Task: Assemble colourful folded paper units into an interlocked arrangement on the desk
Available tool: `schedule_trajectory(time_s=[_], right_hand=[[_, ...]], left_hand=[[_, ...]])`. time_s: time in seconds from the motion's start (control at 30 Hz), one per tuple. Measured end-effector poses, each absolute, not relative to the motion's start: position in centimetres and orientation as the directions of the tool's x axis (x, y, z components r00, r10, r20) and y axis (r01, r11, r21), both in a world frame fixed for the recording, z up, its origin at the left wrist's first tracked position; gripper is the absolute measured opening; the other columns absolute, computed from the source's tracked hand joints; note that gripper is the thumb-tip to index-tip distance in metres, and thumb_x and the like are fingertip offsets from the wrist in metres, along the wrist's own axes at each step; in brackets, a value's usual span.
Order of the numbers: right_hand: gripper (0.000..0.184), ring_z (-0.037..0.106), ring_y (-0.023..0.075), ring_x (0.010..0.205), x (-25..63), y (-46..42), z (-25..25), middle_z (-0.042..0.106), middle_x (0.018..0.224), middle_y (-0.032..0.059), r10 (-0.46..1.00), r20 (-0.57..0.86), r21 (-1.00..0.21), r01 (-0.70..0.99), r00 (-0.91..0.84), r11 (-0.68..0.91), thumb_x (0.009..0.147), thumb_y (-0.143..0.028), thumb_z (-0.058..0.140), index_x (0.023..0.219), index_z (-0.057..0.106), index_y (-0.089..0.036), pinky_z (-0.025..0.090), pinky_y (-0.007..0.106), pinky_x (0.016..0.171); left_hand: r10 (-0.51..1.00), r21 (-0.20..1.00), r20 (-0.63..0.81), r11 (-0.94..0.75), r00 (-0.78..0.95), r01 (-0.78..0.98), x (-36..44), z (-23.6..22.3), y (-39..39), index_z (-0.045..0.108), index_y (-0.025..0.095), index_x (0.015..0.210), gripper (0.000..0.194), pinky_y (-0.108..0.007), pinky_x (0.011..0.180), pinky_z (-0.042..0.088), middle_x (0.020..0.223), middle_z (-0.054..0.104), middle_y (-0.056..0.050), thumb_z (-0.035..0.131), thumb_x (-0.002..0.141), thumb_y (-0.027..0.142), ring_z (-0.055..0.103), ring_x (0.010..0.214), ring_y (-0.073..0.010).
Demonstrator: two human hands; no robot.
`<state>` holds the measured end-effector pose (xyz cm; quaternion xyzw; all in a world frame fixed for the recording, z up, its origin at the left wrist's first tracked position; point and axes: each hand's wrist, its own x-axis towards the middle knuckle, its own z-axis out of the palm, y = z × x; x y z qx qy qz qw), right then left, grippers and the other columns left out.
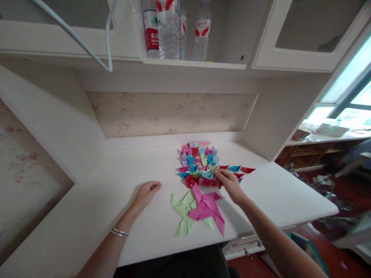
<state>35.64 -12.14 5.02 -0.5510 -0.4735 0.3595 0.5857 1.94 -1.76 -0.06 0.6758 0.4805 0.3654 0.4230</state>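
Note:
My right hand reaches into a cluster of small folded-paper pieces, its thumb and fingers pinched at the end of a light blue paper boat. Around it lie more paper boats, among them a blue boat and a red boat to the right. Farther back are small folded paper pieces in several colours. My left hand rests on the white tabletop, fingers curled in, with nothing visible in it. Nearer me, a magenta paper pinwheel partly overlaps a light green paper pinwheel.
The white desk has a low back ledge and side panels. Above hangs a cabinet holding several plastic bottles. A white cable dangles at the upper left. A window and cluttered shelves stand at the right.

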Motion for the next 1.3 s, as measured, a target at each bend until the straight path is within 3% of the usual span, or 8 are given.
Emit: schedule_trajectory(time_s=[0.27, 0.47, 0.7, 0.9, 1.0, 1.13, 1.23, 1.3], right_hand=[[0.038, 0.049, 0.0106, 0.047, 50.4, -17.0, 2.5, 0.060, 0.063, 0.0008, 0.705, 0.224, -0.947, 0.321, 0.673, -0.006, 0.073, -0.051, 0.064, 0.086, 0.068, -0.014, 0.037, 0.024, 0.044], [0.038, 0.054, 0.0143, 0.048, 56.1, -17.9, 0.6, 0.064, 0.061, 0.0041, 0.644, 0.148, -0.859, 0.421, 0.750, -0.293, 0.074, -0.048, 0.057, 0.083, 0.070, -0.013, 0.041, 0.028, 0.049], [0.049, 0.060, 0.0189, 0.054, 57.3, -15.8, 0.0, 0.071, 0.073, 0.0077, 0.728, 0.042, -0.701, 0.540, 0.684, -0.467, 0.073, -0.055, 0.050, 0.090, 0.071, -0.015, 0.043, 0.032, 0.057], [0.065, 0.060, 0.0201, 0.057, 54.0, -17.4, -0.1, 0.070, 0.076, 0.0067, 0.622, 0.201, -0.705, 0.553, 0.757, -0.445, 0.080, -0.060, 0.039, 0.119, 0.060, -0.014, 0.042, 0.033, 0.059], [0.063, 0.062, 0.0221, 0.063, 50.7, -19.5, -0.2, 0.069, 0.076, 0.0075, 0.553, 0.277, -0.701, 0.559, 0.786, -0.442, 0.082, -0.061, 0.036, 0.114, 0.062, -0.013, 0.044, 0.033, 0.061], [0.053, 0.066, 0.0243, 0.077, 46.1, -21.3, -0.8, 0.071, 0.094, 0.0081, 0.714, 0.251, -0.622, 0.674, 0.654, -0.398, 0.081, -0.062, 0.041, 0.105, 0.064, -0.021, 0.048, 0.035, 0.071], [0.053, 0.063, 0.0267, 0.098, 43.4, -21.3, -1.9, 0.065, 0.117, 0.0096, 0.835, 0.353, -0.459, 0.856, 0.422, -0.238, 0.083, -0.059, 0.040, 0.111, 0.063, -0.021, 0.049, 0.038, 0.084], [0.049, 0.058, 0.0273, 0.111, 42.1, -21.0, -2.8, 0.060, 0.126, 0.0081, 0.875, 0.392, -0.318, 0.934, 0.285, -0.162, 0.086, -0.054, 0.038, 0.115, 0.063, -0.023, 0.045, 0.041, 0.094]], left_hand=[[0.948, 0.895, 0.112, -0.227, 0.297, 0.384, 2.4, -0.6, -1.8, 0.071, 0.016, 0.085, 0.032, -0.028, 0.078, 0.048, 0.087, 0.073, -0.004, 0.058, 0.076, 0.044, 0.065, 0.083, -0.0198], [0.943, 0.885, 0.131, -0.250, 0.306, 0.392, 2.4, -0.7, -1.7, 0.071, 0.017, 0.084, 0.031, -0.029, 0.077, 0.049, 0.085, 0.073, -0.004, 0.057, 0.077, 0.044, 0.066, 0.082, -0.0196], [0.948, 0.884, 0.145, -0.253, 0.283, 0.392, 2.2, -1.5, -1.5, 0.071, 0.017, 0.085, 0.030, -0.029, 0.076, 0.049, 0.085, 0.073, -0.004, 0.057, 0.078, 0.044, 0.066, 0.080, -0.0192], [0.941, 0.883, 0.162, -0.273, 0.297, 0.382, 2.1, -1.4, -1.6, 0.070, 0.017, 0.084, 0.029, -0.028, 0.075, 0.049, 0.085, 0.073, -0.004, 0.056, 0.079, 0.042, 0.065, 0.081, -0.0193], [0.943, 0.882, 0.163, -0.271, 0.290, 0.385, 2.2, -1.2, -1.6, 0.070, 0.017, 0.084, 0.027, -0.028, 0.075, 0.049, 0.084, 0.073, -0.004, 0.056, 0.079, 0.040, 0.065, 0.081, -0.0191], [0.949, 0.830, 0.220, -0.304, 0.225, 0.468, 2.0, -0.2, -3.1, 0.069, 0.018, 0.083, 0.025, -0.027, 0.075, 0.049, 0.083, 0.072, -0.003, 0.052, 0.082, 0.036, 0.065, 0.079, -0.0177], [0.921, 0.674, 0.314, -0.387, 0.230, 0.629, 0.9, 0.9, -5.9, 0.069, 0.019, 0.086, 0.027, -0.028, 0.078, 0.048, 0.087, 0.071, -0.004, 0.047, 0.087, 0.034, 0.064, 0.080, -0.0169], [0.893, 0.545, 0.366, -0.434, 0.262, 0.718, -0.3, 1.2, -8.1, 0.068, 0.021, 0.099, 0.029, -0.031, 0.088, 0.046, 0.102, 0.069, -0.005, 0.044, 0.090, 0.034, 0.062, 0.093, -0.0179]])
